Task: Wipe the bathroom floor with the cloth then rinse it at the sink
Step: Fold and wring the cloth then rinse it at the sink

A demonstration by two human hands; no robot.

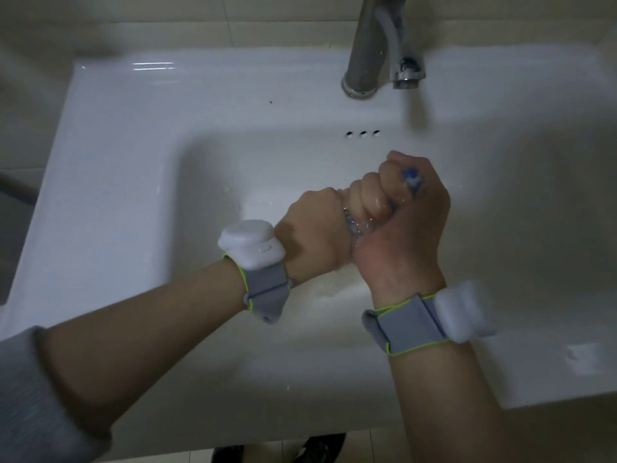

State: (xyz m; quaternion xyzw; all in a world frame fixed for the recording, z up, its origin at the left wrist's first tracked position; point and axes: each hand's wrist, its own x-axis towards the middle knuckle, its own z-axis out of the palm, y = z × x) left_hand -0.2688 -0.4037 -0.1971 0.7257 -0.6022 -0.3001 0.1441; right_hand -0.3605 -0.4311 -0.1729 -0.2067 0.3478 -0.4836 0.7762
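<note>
Two hands, fists pressed together over the middle of the sink (pixel 127 168) basin; left hand (pixel 314 228) clenched round the near-left end of the cloth (pixel 412 179), right hand (pixel 405 228) clenched round its far-right end; cloth almost wholly hidden inside the fists, a blue-and-white tip showing at the far side of the right fist and a wet twist between the two; step judged to be wringing the cloth out, late in the task.

One faucet (pixel 367 45), far and right of centre on the sink deck; whether water runs from it cannot be told.

Two wrist bands (pixel 267 289), grey, each carrying a white unit.

Risks, as judged: wet cloth slipping through a fist, if the twist is hard and the hold slackens; squeezed water splashing past the near rim onto the bathroom floor, should the fists drift nearward out of the basin; wrist units wetted by spray; a dripping cloth, if wringing stops short.
</note>
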